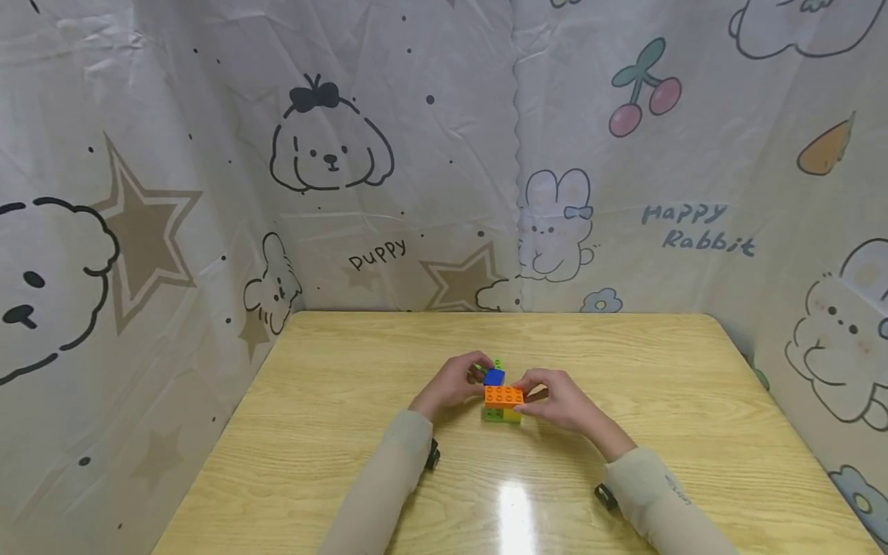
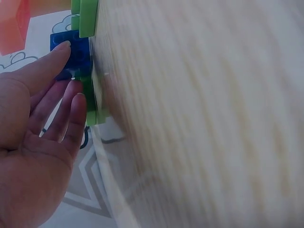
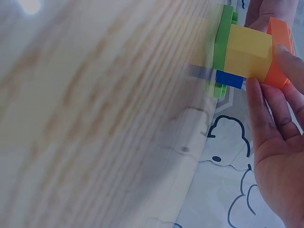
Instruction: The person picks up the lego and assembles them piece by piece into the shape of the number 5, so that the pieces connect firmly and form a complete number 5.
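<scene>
Near the middle of the table stands a small build of toy building bricks. An orange brick [image 1: 503,395] lies on top of a yellow brick [image 3: 247,52], which sits on a green brick [image 3: 221,42] at table level. Behind them is a blue brick [image 2: 80,54], with light green pieces [image 2: 91,116] beneath it. My left hand [image 1: 454,381] holds the blue brick, thumb on its face and fingertips at its far edge. From the right, my right hand [image 1: 558,397] grips the orange brick between thumb and fingers. How the blue part joins the front part is hard to see.
The wood-grain table [image 1: 333,462] reaches back to a printed curtain [image 1: 430,154], which also hangs along both sides. Dark wrist devices [image 1: 606,496] show at both sleeves. A bright reflection lies on the tabletop in front of the bricks.
</scene>
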Motion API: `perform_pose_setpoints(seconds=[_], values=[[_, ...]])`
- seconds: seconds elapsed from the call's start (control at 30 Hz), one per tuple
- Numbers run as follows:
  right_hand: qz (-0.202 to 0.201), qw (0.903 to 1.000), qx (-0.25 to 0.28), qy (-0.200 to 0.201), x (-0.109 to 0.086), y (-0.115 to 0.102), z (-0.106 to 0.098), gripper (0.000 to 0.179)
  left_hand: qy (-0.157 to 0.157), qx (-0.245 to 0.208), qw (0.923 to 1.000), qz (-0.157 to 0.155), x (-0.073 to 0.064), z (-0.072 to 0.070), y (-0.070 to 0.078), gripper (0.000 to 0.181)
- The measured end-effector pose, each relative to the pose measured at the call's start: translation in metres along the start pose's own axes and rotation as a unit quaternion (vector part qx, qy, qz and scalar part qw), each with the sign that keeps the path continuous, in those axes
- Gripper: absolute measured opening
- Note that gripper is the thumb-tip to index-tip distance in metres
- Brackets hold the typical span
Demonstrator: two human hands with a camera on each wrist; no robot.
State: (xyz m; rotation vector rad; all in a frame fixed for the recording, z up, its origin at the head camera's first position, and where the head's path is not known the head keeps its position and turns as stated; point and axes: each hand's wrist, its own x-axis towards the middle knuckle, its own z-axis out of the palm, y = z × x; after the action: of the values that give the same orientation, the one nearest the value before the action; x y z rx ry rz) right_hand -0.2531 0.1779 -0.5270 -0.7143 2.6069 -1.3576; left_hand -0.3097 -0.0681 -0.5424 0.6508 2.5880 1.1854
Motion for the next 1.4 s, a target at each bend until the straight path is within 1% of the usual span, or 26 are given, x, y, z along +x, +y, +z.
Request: perform_pose_setpoints(seconds=[0.23,0.43,0.6,0.77,0.93,1.03,1.3,1.33,1.4], values=[[0.006,1.0000,0.001,0.002,0.001,0.000,0.001,0.021,0.007,-0.009,0.9999,0.013,-0.002,-0.002,-0.002,0.042],[0.008,1.0000,-0.003,0.000,0.001,0.000,0.002,0.021,0.017,-0.022,0.9996,0.004,-0.006,-0.007,-0.004,0.040],[0.013,0.9999,-0.002,-0.001,0.001,0.000,0.001,0.021,0.026,-0.049,0.9984,-0.002,-0.010,-0.012,-0.005,0.039],[0.018,0.9998,-0.006,0.002,0.002,-0.001,0.001,0.021,0.043,-0.071,0.9965,-0.003,-0.013,-0.018,-0.005,0.038],[0.012,0.9999,-0.007,0.004,0.001,0.000,0.001,0.021,0.064,-0.068,0.9957,0.002,-0.014,-0.022,-0.006,0.036],[0.006,0.9999,-0.008,0.004,0.001,0.001,0.001,0.021,0.070,-0.075,0.9947,0.003,-0.016,-0.024,-0.006,0.037],[0.009,0.9999,-0.003,0.008,0.002,0.003,0.002,0.021,0.086,-0.122,0.9887,0.015,-0.021,-0.029,-0.008,0.033],[0.011,0.9999,-0.002,0.008,0.002,0.003,0.002,0.021,0.086,-0.136,0.9869,0.016,-0.022,-0.029,-0.008,0.033],[0.010,0.9999,0.000,0.008,0.002,0.003,0.002,0.021,0.080,-0.176,0.9810,0.021,-0.022,-0.030,-0.009,0.035]])
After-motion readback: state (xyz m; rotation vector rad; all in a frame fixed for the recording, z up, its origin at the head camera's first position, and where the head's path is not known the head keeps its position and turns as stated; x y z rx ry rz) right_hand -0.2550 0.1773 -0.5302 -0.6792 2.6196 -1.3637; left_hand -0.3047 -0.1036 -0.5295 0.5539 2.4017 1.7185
